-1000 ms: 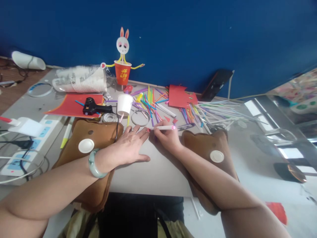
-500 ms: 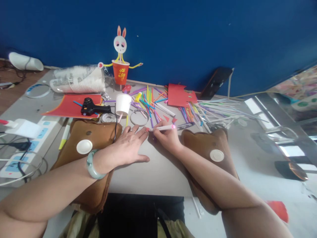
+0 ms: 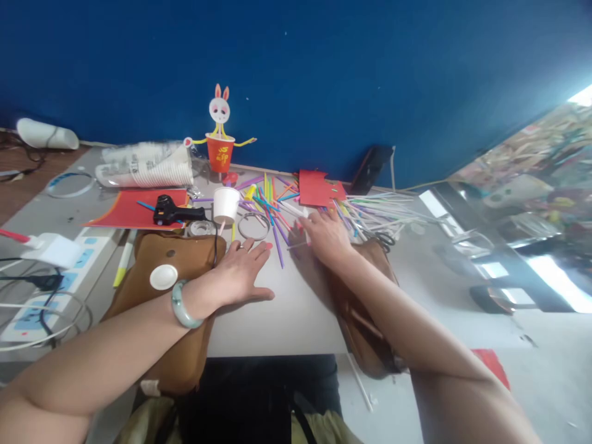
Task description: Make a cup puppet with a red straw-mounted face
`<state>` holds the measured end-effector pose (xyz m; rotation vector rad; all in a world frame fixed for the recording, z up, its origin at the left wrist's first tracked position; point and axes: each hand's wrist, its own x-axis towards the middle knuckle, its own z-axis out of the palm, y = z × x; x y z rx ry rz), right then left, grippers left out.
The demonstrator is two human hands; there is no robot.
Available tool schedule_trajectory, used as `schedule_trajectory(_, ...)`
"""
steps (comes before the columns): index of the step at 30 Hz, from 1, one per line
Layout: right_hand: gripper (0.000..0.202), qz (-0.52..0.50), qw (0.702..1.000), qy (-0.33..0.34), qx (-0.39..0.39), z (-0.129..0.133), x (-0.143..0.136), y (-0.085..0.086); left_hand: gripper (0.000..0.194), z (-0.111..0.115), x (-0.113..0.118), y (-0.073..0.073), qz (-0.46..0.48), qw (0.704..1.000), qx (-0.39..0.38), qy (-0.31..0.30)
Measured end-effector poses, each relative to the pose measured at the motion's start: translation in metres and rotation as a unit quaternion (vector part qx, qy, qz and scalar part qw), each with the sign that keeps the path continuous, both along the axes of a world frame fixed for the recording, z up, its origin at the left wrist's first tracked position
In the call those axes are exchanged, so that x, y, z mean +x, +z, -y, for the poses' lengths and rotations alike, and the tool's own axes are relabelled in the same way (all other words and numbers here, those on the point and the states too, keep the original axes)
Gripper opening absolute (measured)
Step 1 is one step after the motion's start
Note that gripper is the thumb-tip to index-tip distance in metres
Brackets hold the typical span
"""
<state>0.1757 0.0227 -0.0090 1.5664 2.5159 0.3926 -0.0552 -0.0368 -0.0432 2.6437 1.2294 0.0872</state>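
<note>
My left hand (image 3: 240, 271) lies palm down on the table with its fingers spread, a jade-coloured bangle on the wrist. A small red piece (image 3: 269, 246) sits at its fingertips. My right hand (image 3: 327, 235) is blurred, palm down, with fingers stretched toward the loose coloured straws (image 3: 275, 213) and red paper (image 3: 312, 188). A thin pale, pink-ended marker (image 3: 298, 245) shows beside and partly below it; no firm grip on it is visible. A white paper cup (image 3: 226, 205) on a straw and a clear ring (image 3: 254, 226) are beyond my left hand.
Brown cushions (image 3: 187, 246) lie under both forearms. A black glue gun (image 3: 178, 211) rests on red card (image 3: 129, 208) at the left, near a power strip (image 3: 83, 259) and stacked cups (image 3: 148, 165). Behind stands a rabbit figure (image 3: 219, 111). Scissors (image 3: 383, 240) are at the right.
My right hand has moved away from the red piece, to the right and forward, and no longer pinches the marker in a writing hold. My left hand stays flat. The view has shifted slightly.
</note>
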Motion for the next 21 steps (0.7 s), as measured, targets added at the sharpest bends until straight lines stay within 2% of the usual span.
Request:
schedule_trajectory(3,0.045,0.026,0.998,-0.039,0.033,-0.016,0.004,0.004,0.082,-0.002,0.000,-0.002,-0.002,1.000,-0.006,0.001)
schedule_trajectory(7,0.034,0.005,0.997,-0.067,-0.023,-0.042,-0.009,0.000,0.083,-0.004,-0.001,-0.005,0.002,1.000,-0.005,-0.003)
schedule_trajectory(13,0.033,-0.003,0.992,-0.126,-0.011,-0.079,-0.023,-0.009,0.079,-0.003,-0.003,-0.003,0.007,1.000,-0.002,-0.006)
schedule_trajectory(17,0.033,-0.022,0.992,-0.122,-0.022,-0.090,-0.018,-0.013,0.077,-0.003,-0.003,0.000,0.009,1.000,-0.006,-0.008)
schedule_trajectory(21,0.031,-0.058,0.993,-0.095,-0.026,-0.088,-0.012,-0.013,0.073,-0.002,-0.003,0.004,0.006,1.000,-0.008,-0.010)
